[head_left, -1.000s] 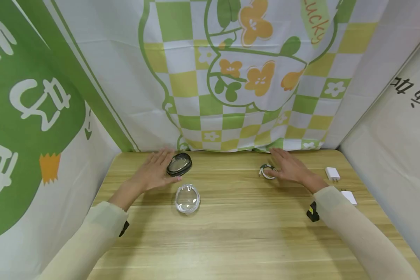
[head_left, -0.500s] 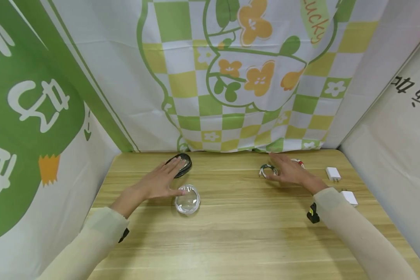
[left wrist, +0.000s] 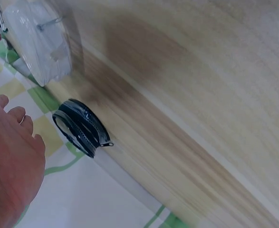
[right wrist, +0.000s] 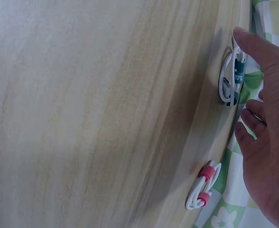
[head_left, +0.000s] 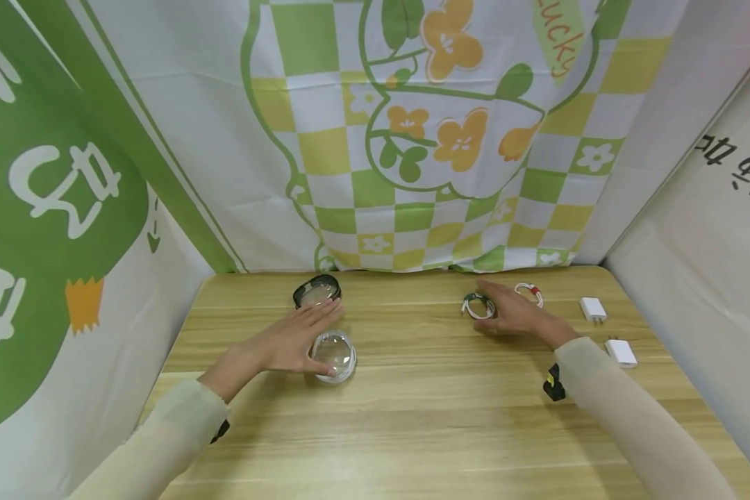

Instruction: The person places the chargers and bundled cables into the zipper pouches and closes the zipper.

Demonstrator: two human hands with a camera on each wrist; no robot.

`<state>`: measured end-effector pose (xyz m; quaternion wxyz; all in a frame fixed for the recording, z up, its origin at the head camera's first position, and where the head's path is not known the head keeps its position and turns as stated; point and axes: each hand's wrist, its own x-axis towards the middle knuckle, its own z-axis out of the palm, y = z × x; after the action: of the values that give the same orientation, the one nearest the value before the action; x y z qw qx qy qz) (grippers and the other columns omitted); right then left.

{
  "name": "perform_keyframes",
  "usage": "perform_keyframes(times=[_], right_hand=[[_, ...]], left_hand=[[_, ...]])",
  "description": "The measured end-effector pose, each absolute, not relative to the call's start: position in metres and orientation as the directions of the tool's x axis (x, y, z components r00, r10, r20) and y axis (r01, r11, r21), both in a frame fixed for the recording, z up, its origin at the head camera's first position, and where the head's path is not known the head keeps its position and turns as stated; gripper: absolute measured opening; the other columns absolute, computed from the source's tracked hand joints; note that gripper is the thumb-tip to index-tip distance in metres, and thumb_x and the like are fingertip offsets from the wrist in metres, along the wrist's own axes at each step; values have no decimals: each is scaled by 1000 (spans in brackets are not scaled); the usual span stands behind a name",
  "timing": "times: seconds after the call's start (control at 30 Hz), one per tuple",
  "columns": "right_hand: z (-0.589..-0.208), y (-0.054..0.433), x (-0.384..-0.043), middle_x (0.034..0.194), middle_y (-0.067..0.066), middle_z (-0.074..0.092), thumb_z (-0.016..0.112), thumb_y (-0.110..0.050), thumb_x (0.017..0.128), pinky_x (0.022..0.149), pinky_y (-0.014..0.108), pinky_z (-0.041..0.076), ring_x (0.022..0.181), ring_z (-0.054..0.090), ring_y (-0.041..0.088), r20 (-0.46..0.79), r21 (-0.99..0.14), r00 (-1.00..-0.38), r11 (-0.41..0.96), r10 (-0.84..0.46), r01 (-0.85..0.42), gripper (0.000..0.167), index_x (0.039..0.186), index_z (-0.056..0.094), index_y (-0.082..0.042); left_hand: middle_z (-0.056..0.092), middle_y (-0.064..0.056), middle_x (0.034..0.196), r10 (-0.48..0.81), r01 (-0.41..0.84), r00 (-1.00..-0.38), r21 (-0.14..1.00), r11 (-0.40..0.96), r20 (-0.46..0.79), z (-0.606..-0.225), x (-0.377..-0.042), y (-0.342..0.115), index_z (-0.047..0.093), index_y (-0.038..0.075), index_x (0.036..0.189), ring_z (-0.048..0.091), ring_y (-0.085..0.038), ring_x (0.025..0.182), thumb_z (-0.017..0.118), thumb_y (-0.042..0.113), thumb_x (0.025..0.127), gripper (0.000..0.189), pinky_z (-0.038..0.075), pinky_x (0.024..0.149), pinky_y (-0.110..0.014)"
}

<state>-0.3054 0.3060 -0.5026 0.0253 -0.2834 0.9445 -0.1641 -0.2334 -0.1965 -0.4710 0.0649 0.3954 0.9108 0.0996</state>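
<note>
In the head view my left hand (head_left: 290, 342) reaches over a round clear pouch with a white rim (head_left: 337, 349), thumb and fingers spread across it. Just behind lies a round clear pouch with a black zip (head_left: 317, 286); its zip pull shows in the left wrist view, where the white-rimmed pouch (left wrist: 37, 42) also appears. On the right, my right hand (head_left: 517, 312) arches beside a coiled white cable with a dark green tie (head_left: 467, 303). Thumb and fingers stand apart around this coil in the right wrist view, its tie (right wrist: 239, 71) facing the palm.
Behind my right hand lies another white cable coil with red ties (head_left: 535, 292). Two white charger plugs (head_left: 593, 308) sit at the right side of the wooden table (head_left: 400, 430). A patterned cloth (head_left: 375, 229) hangs along the back edge, with cloth walls on both sides.
My left hand has moved from the black-zip pouch toward me, over the white-rimmed pouch. The right hand has drawn slightly back and lower at the green-tied cable, uncovering the red-tied coil.
</note>
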Motion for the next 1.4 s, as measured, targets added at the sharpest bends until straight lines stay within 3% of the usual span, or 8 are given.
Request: perform_keyframes(times=[0.17,0.43,0.93,1.4], right_hand=[[-506,307,-306,154,40,44,85,-37,90,117,65,38,141,45,57,50,-340,-841,783,-538,-521,96,155,37,16],[-513,308,-308,153,40,45,85,-35,90,117,65,38,141,45,57,52,-380,-844,771,-534,-512,95,155,37,15],[-524,310,-311,149,35,53,86,-35,90,114,62,43,138,52,52,77,-414,-856,764,-512,-495,90,153,44,13],[-529,310,-310,137,27,67,87,-29,90,98,57,55,118,68,41,145,-410,-850,751,-506,-517,73,147,57,7]], left_hand=[[21,-20,175,759,744,-651,196,639,-5,-479,-230,-197,27,-1,166,24,-40,160,75,70,86,117,22,128,-57],[19,-21,175,781,767,-625,188,613,6,-483,-220,-197,24,-2,166,22,-37,161,79,66,85,119,22,128,-57],[21,-24,173,772,759,-635,176,627,-16,-497,-210,-199,25,-4,165,22,-38,161,72,65,92,111,23,128,-56],[26,-27,171,798,790,-603,151,595,12,-500,-219,-194,30,-8,162,27,-43,158,73,55,95,102,26,127,-56]])
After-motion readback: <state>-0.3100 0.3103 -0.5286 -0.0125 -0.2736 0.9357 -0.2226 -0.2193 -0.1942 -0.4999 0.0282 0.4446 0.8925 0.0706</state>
